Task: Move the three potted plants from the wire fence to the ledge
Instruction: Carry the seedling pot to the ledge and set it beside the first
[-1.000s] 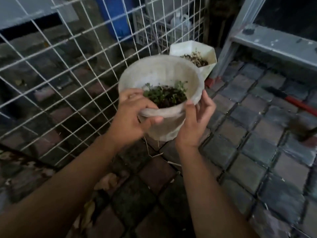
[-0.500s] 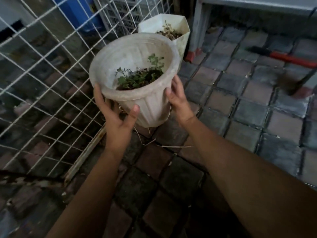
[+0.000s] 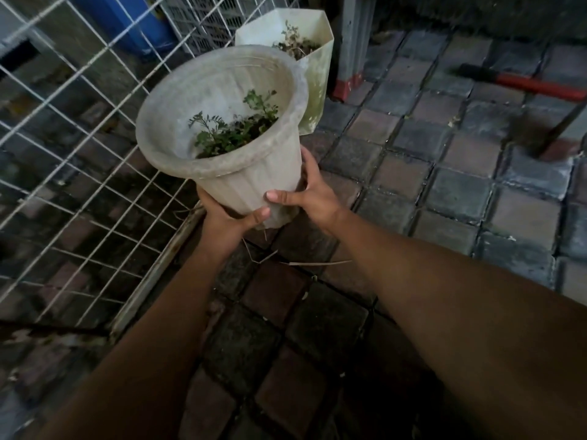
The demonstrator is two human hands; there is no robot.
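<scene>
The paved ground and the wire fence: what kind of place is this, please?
Probably an outdoor yard or patio of a house. The ground is paving bricks, a white wire fence stands on the left, and a second potted plant waits by it.

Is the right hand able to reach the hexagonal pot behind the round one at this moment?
Probably not yet: the right hand and the left hand both hold the round pot, which stands in front of the hexagonal pot.

Two pots (image 3: 251, 182) — two hands (image 3: 317, 198) — perhaps one hammer (image 3: 524, 82).
</scene>
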